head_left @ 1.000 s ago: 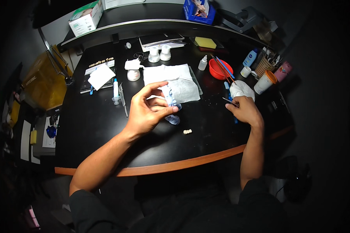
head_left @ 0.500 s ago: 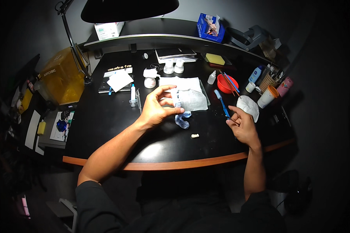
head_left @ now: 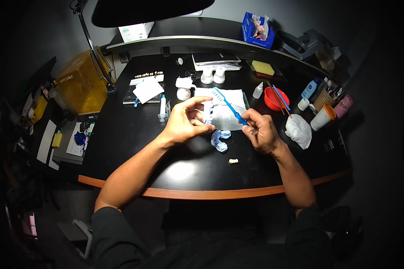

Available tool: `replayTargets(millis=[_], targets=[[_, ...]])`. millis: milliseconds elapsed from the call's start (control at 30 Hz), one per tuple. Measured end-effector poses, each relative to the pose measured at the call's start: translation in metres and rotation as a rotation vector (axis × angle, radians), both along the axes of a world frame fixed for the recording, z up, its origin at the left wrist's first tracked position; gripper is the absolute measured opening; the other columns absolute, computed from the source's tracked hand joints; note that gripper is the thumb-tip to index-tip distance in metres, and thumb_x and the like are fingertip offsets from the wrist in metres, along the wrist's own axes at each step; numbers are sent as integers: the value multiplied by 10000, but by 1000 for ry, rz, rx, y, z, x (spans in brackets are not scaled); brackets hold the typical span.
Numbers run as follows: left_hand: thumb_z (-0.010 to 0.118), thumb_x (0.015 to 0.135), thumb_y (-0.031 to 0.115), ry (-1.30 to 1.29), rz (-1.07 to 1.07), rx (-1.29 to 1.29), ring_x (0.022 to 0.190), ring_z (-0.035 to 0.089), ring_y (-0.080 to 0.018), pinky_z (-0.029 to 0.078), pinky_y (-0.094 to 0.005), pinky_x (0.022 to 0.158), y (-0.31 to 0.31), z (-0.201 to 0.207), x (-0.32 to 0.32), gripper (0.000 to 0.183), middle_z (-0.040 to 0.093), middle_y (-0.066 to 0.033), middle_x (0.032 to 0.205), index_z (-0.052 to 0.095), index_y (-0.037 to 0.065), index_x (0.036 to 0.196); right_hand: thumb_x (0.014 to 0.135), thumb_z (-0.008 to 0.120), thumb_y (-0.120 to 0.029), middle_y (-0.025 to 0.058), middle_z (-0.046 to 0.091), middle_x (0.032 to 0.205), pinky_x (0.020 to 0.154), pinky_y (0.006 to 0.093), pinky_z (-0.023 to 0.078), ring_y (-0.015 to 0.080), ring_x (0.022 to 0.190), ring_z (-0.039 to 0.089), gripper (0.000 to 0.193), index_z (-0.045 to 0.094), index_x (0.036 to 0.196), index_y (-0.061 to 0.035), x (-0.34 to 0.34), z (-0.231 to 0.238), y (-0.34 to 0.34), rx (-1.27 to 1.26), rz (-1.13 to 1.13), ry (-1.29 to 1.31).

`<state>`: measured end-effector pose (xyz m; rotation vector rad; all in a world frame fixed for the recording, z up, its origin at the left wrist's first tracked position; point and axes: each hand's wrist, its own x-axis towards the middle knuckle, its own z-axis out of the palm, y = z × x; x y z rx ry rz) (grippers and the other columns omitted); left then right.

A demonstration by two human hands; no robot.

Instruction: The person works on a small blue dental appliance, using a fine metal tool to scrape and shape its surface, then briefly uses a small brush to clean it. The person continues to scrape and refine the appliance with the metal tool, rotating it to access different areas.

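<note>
My left hand (head_left: 184, 120) pinches a pale blue-white dental cast (head_left: 208, 112) on edge between thumb and fingers. In my right hand (head_left: 263, 133) is a blue toothbrush (head_left: 233, 109), its bristle head raised close to the top of the cast, next to my left fingertips. Whether the bristles touch the cast I cannot tell. A second, horseshoe-shaped blue dental cast (head_left: 219, 141) lies on the black table just below my left hand. Nearer the front edge sits a small cream dental bridge (head_left: 233, 161). White tissue (head_left: 226, 117) lies behind the held cast.
To the right are a red bowl (head_left: 276, 98) with thin sticks across it, a crumpled white cloth (head_left: 298, 131) and an orange-lidded container (head_left: 322, 117). A syringe (head_left: 162, 109) lies to the left. White bottles (head_left: 207, 75) stand behind; a black lamp shade (head_left: 152, 12) hangs above.
My right hand has moved left and lifted the toothbrush off the table, bringing its head up to the cast. My left hand still grips the cast. The whole view has shifted slightly.
</note>
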<state>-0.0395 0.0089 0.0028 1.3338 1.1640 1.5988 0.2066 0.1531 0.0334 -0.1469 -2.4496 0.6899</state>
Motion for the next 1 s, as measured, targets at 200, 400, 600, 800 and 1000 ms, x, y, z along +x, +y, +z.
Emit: replayTargets(millis=[200, 400, 600, 800, 1000], targets=[[864, 763, -132, 85, -39, -162, 839, 695, -111, 627, -231, 745, 0, 1, -11, 724, 621, -135, 1148, 556, -114, 1418, 1082, 624, -156, 53, 524, 611, 512, 287, 381, 97, 529, 490, 233, 747, 1098, 41, 0, -12, -7, -74, 48, -20], [947, 670, -117, 220, -147, -214, 781, 693, -69, 584, -200, 699, -4, 15, -16, 749, 650, -40, 986, 634, -18, 1344, 993, 766, -205, 106, 640, 605, 498, 351, 426, 173, 510, 593, 202, 826, 1053, -22, -5, -29, -4, -50, 118, 67], [935, 638, -147, 142, -239, -231, 856, 777, -169, 659, -298, 797, -13, 24, -38, 767, 707, -105, 1051, 578, -39, 1307, 929, 804, -155, 149, 719, 675, 511, 322, 450, 174, 517, 634, 171, 841, 1049, -38, 7, -12, -5, 1, 142, -151], [934, 623, -165, 118, -236, -240, 830, 769, -153, 657, -267, 744, -14, 28, -43, 772, 674, -73, 1004, 585, -36, 1299, 938, 798, -135, 151, 754, 709, 535, 294, 476, 158, 535, 658, 167, 840, 1041, -12, 11, -6, -4, -84, 175, -115], [930, 628, -176, 152, -239, -198, 836, 774, -161, 662, -264, 727, -15, 29, -34, 753, 647, -66, 969, 582, -31, 1280, 941, 798, -128, 134, 741, 682, 522, 299, 471, 153, 533, 661, 155, 838, 1027, -5, 7, -13, -7, -136, 179, -112]])
